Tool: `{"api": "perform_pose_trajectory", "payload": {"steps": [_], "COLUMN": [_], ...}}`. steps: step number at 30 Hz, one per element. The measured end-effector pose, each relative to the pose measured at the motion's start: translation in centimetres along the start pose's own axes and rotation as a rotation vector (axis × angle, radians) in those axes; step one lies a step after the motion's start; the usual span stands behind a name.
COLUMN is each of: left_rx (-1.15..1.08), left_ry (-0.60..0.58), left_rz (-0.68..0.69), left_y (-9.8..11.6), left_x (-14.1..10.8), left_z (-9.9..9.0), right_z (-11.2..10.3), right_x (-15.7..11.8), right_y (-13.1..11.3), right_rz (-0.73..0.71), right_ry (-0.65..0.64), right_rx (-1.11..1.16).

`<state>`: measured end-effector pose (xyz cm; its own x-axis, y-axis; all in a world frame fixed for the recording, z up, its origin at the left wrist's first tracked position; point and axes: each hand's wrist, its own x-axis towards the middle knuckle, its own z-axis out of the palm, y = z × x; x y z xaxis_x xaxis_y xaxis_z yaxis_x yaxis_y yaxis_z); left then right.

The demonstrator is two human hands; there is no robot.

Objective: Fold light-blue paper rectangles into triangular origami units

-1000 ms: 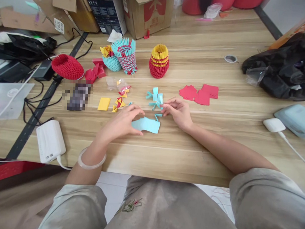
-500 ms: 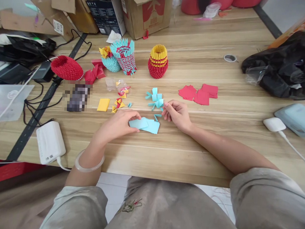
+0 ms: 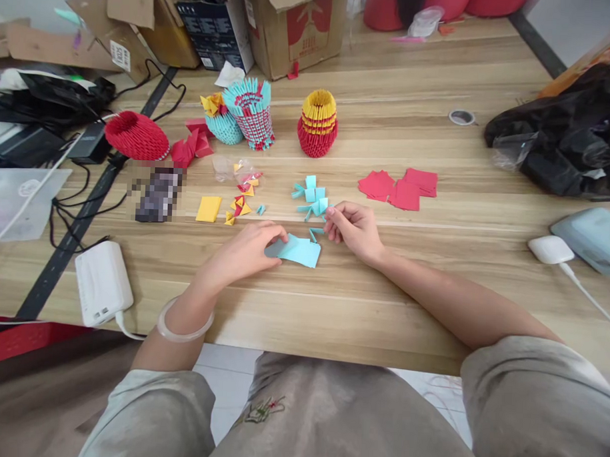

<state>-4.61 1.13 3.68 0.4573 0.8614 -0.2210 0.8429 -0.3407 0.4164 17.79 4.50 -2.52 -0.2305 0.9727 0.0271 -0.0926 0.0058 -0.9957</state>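
Light blue paper slips [image 3: 302, 251] lie in a small overlapping pile on the wooden table. My left hand [image 3: 251, 250] is at the pile's left end, thumb and fingers curved round the edge of the slips. Just right of several folded light blue pieces [image 3: 316, 201], my right hand [image 3: 355, 230] has its thumb and forefinger pinched together at a blue piece; what exactly sits between the tips is too small to tell. Below those pieces lies a narrow folded blue strip [image 3: 315, 234]. Red paper squares [image 3: 406, 192] are spread beyond my right hand.
Yellow slips [image 3: 208, 209] and small folded pieces [image 3: 241, 205] lie left of centre. Behind stand a red-yellow paper vase [image 3: 317, 125], a blue-red one [image 3: 253, 117] and a cardboard box [image 3: 294, 35]. A white power bank [image 3: 103, 285] is left, a black bag [image 3: 578, 131] right.
My left hand has moved slightly right over the blue slips, covering more of their left end. My right hand keeps its pinch in nearly the same place.
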Motion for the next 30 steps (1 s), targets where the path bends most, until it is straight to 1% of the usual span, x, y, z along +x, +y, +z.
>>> {"api": "perform_pose_trajectory", "payload": {"steps": [4, 8, 12, 16, 22, 26, 28, 30], "left_rx": [-0.055, -0.049, -0.08, -0.103, -0.125, -0.076, -0.011, 0.099], "left_ry": [0.046, 0.08, 0.065, 0.037, 0.086, 0.066, 0.05, 0.037], "left_rz": [0.003, 0.024, 0.09, 0.08, 0.111, 0.138, 0.193, 0.265], "left_y": [-0.2, 0.3, 0.9, 1.2, 1.2, 1.3, 1.6, 2.0], "left_x": [-0.1, 0.0, 0.3, 0.4, 0.6, 0.5, 0.4, 0.2], "left_z": [-0.1, 0.0, 0.1, 0.3, 0.5, 0.8, 0.9, 1.0], "right_z": [0.0, 0.0, -0.1, 0.0, 0.0, 0.0, 0.0, 0.0], "right_x": [0.0, 0.1, 0.1, 0.0, -0.1, -0.1, -0.1, -0.1], "right_y": [0.1, 0.3, 0.3, 0.2, -0.1, -0.2, -0.2, -0.2], "right_rz": [-0.009, -0.012, -0.007, -0.01, 0.001, 0.005, -0.002, -0.007], "right_ry": [-0.005, -0.007, -0.012, -0.01, -0.006, -0.005, -0.006, -0.009], "right_rx": [0.0, -0.002, -0.007, -0.006, -0.011, -0.019, -0.018, -0.019]}}
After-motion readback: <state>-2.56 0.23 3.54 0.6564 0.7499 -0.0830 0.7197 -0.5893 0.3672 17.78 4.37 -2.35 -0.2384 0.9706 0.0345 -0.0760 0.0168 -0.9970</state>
